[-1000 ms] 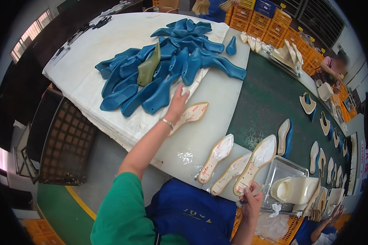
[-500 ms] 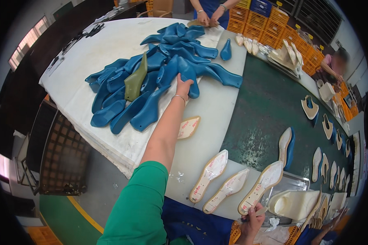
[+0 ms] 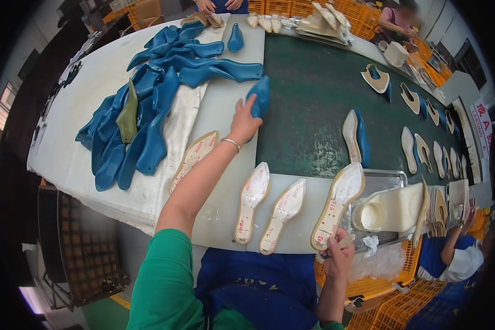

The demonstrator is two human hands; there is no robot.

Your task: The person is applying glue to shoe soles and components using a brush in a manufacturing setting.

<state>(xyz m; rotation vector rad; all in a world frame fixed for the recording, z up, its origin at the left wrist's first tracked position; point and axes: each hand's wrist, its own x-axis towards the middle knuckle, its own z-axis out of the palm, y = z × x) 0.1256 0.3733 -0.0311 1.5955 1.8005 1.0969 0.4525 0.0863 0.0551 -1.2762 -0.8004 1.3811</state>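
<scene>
My left hand stretches forward and grips a blue shoe last over the border of the white table top and the green surface. Its fingers partly hide the last. Low on the right, my right hand holds the heel end of a pale insole with a tan rim, together with a small pale flat piece whose kind I cannot make out. Two similar insoles, a left one and a right one, lie between my arms. Another insole is partly behind my left forearm.
A heap of blue lasts with one olive-green last covers the white cloth. A metal tray bears a cream container. Lasts with insoles stand on the green surface. Other people work across the table and at right.
My left hand has drawn a blue last out of the heap and carried it right, toward the green surface. My right hand keeps its hold on the insole. The whole view has shifted.
</scene>
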